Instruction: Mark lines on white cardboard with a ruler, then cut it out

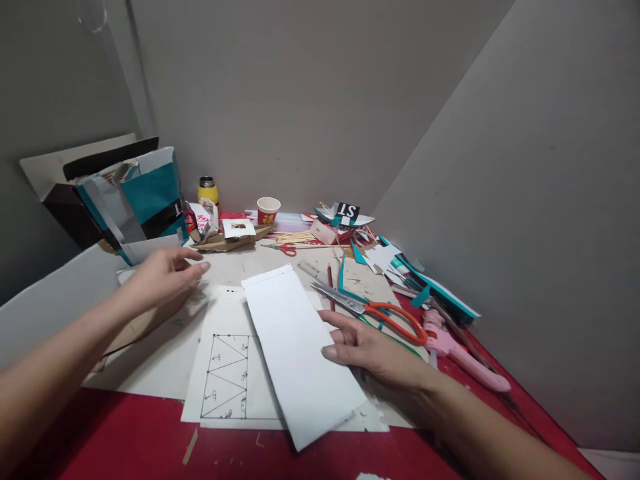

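Note:
My right hand point(353, 343) pinches the right edge of a white cardboard piece point(303, 353), thumb on top and fingers at the side. The long piece tilts over a paper sheet point(197, 400) with a drawn pattern of triangles and numbers, hiding part of it. Off to the left, my left hand point(167, 277) holds nothing, its fingers slightly bent and apart above the pale work surface. Large scissors point(395, 317) with orange handles lie just beyond my right hand. A dark red pencil point(330, 283) and a clear ruler point(311, 269) rest behind the cardboard.
A pink glue gun point(465, 363) lies on the red tabletop point(125, 440) at the right. Cut cardboard boxes point(150, 193) stand at the left. Toward the back are a paper cup point(269, 210), a yellow bottle point(208, 191), small red scissors point(287, 249) and a heap of scraps point(345, 220).

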`<state>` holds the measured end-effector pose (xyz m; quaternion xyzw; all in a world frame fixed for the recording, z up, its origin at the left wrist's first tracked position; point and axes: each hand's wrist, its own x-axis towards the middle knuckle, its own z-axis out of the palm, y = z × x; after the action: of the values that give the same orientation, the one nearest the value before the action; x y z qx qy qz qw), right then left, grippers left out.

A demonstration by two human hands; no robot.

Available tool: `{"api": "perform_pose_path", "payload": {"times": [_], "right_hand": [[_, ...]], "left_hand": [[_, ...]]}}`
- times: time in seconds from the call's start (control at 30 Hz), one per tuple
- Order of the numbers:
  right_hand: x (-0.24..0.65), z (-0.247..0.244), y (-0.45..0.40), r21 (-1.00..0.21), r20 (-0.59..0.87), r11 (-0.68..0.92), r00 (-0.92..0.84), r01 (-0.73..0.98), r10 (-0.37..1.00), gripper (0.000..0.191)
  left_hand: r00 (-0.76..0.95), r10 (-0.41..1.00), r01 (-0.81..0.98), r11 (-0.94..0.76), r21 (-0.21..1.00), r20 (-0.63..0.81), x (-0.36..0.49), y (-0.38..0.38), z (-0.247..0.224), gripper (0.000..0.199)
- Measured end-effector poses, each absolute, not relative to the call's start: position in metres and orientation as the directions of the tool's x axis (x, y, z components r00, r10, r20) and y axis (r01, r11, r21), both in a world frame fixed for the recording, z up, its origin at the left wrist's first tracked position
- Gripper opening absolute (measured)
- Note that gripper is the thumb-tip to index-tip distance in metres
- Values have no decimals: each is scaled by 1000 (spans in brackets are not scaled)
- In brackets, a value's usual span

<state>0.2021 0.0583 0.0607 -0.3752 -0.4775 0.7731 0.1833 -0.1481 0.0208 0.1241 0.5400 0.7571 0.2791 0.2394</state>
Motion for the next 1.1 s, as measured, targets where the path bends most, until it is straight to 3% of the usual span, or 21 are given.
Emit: {"api": "perform_pose_path", "payload": {"times": [0.07,0.13,0.23,0.33,0.43,0.5,0.57,0.67,0.8,0.97,1.1], "right_hand": [[199,61,54,-862,-402,-504,-662,42,633,73],[196,62,49,-851,-397,-524,-686,27,609,74],[193,64,46,-872,-361,-485,-749,61,555,71],[199,72,53,-939,-319,-298,-751,170,578,57],[217,85,71,-949,-190,19,-618,314,763,43],[234,92,83,-822,-48,254,-507,510,861,38],[251,93,92,-579,35,384,-449,719,893,36],[268,85,97,-268,3,453,-470,850,883,37],[274,75,95,-91,-60,488,-494,868,867,49],[269,76,99,-7,-164,500,-494,866,854,70],[273,74,103,-99,-129,517,-526,850,841,76]], "left_hand": [[-210,966,550,245,798,-152,-125,21,113,60],[-37,946,128,324,938,-322,-101,23,100,68],[103,932,-140,361,922,-349,-75,29,85,48],[89,948,-178,318,931,-307,-69,40,83,36],[2,960,-196,276,941,-281,-80,53,85,28],[-44,960,-207,263,942,-278,-90,59,83,25],[-55,957,-219,268,938,-286,-98,62,78,23],[-16,948,-246,305,920,-319,-101,61,70,24],[13,930,-304,353,885,-366,-99,58,66,31],[-34,925,-328,348,878,-379,-97,59,70,39],[-67,925,-340,331,880,-374,-99,61,66,32]]}}
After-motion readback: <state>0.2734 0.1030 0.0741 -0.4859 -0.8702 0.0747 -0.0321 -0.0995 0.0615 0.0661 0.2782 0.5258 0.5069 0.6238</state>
